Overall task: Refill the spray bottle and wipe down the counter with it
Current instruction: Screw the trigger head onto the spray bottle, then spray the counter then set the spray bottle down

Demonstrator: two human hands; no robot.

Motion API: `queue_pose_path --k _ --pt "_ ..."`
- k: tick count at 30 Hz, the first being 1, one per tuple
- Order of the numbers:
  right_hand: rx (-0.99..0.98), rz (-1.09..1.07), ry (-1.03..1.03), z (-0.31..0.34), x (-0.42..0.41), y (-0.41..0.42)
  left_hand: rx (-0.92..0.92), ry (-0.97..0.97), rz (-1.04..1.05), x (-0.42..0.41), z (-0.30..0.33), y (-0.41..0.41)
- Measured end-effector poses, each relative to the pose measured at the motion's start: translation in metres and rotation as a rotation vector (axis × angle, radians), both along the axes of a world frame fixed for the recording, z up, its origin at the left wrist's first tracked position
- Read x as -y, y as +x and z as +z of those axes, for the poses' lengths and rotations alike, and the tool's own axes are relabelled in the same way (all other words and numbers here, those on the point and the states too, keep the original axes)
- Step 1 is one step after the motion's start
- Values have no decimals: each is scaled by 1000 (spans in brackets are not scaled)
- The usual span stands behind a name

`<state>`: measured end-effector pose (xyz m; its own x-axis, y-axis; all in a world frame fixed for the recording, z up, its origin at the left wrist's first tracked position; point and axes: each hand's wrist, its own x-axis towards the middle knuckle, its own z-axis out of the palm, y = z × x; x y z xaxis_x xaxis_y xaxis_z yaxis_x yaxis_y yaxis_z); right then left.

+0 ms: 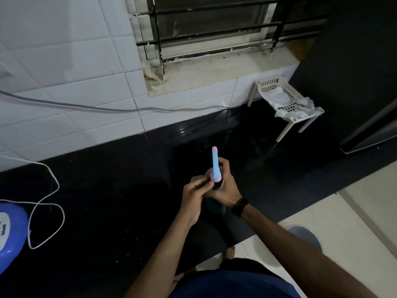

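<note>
A spray bottle (215, 166) with a light-blue spray head, a pink nozzle tip and a pink collar stands above the black counter (107, 190), its nozzle pointing away from me. The bottle's dark body is mostly hidden between my hands. My right hand (225, 186) is wrapped around the neck and body just under the collar. My left hand (196, 197) pinches the pink collar with thumb and fingertips from the left side.
A white perforated rack (285, 104) holding a crumpled white cloth stands at the counter's back right. A grey cable runs along the tiled wall, a white cord (49, 203) loops at left beside a blue appliance (10, 231). A dark fridge (365, 93) stands to the right.
</note>
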<state>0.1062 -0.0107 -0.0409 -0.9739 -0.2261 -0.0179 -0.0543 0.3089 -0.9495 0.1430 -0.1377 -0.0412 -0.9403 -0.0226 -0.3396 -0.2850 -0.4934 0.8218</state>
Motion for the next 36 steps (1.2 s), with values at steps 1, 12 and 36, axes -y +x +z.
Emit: queue_pose_path --k 1,12,36 --pt "5 -36 12 -3 2 3 -1 61 -19 2 -4 2" --pt "387 42 -11 7 -13 -13 217 -605 95 64 -58 6" --pt "925 317 46 11 -99 -24 193 -1573 -373 28 -96 51"
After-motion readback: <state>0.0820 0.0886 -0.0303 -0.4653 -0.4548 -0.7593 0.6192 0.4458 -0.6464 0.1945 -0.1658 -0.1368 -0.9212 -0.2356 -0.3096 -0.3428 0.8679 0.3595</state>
